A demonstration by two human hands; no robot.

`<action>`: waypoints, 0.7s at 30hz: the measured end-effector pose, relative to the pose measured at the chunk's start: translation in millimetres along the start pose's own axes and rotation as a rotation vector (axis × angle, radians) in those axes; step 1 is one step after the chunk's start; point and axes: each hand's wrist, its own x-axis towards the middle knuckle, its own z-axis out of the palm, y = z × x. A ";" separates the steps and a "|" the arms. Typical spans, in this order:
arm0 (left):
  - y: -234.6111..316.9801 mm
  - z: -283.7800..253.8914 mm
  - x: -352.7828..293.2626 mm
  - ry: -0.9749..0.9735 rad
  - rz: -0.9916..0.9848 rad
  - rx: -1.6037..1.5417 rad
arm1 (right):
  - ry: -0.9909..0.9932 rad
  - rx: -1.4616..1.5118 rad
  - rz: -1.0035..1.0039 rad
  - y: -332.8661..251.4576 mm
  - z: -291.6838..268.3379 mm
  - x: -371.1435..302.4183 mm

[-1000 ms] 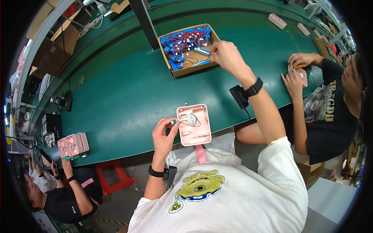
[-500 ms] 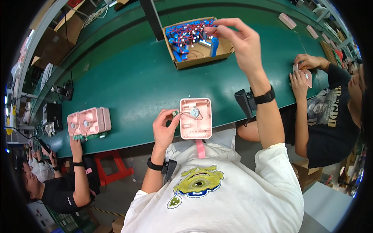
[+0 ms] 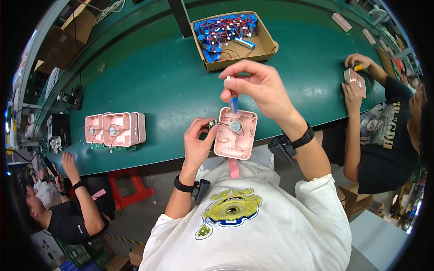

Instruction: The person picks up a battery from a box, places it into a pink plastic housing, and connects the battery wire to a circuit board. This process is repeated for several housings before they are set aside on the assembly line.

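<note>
Change noted: our right hand [image 3: 260, 90] has come back from the open brown cardboard box [image 3: 217, 66] to the pale-pink rectangular plastic housing [image 3: 245, 145]. Thumb and fingers are pinched, seemingly on the wired upper end of a blue cylindrical battery [image 3: 233, 106], hanging at the housing's far rim; contact uncertain. Our left hand [image 3: 198, 141] clamps a small green circuit board [image 3: 212, 125] beside the left wall. We judge all three parts gathered for assembly.
</note>
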 end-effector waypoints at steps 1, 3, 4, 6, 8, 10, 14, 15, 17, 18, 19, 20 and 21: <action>-0.6 0.4 0.8 -0.004 0.006 0.010 | 0.005 0.007 0.035 3.1 0.2 -0.9; 0.2 1.2 1.5 -0.003 0.003 0.007 | 0.009 0.000 0.043 6.4 0.2 -2.2; 1.0 1.6 2.0 -0.003 0.001 0.005 | 0.014 -0.007 0.047 7.5 0.2 -2.7; 0.5 1.9 2.9 -0.003 -0.001 0.003 | 0.020 -0.014 0.054 7.4 0.6 -3.7; -0.8 1.5 3.0 -0.002 0.006 0.005 | 0.006 -0.003 0.044 3.5 2.0 -4.9; -1.9 1.3 2.6 0.000 0.009 0.006 | -0.002 0.004 0.041 3.3 3.0 -5.9; -2.9 2.4 3.7 0.002 0.007 0.025 | -0.024 -0.002 0.051 4.0 3.3 -7.0; -3.3 2.4 2.7 0.002 0.011 0.023 | -0.018 -0.019 0.055 6.4 3.2 -7.3; -3.5 2.0 1.3 0.003 0.019 0.020 | -0.007 -0.054 0.062 10.4 3.0 -7.2; -3.2 1.9 1.5 0.005 0.021 0.020 | -0.009 -0.054 0.061 10.4 2.3 -6.8; -2.9 2.0 1.6 0.003 0.019 0.021 | -0.001 -0.057 0.073 10.1 0.8 -6.8; -2.6 2.2 1.7 0.001 0.017 0.022 | 0.008 -0.059 0.086 9.7 -0.7 -6.9; -2.3 2.5 1.8 -0.001 0.014 0.022 | 0.018 -0.062 0.099 9.4 -1.4 -7.1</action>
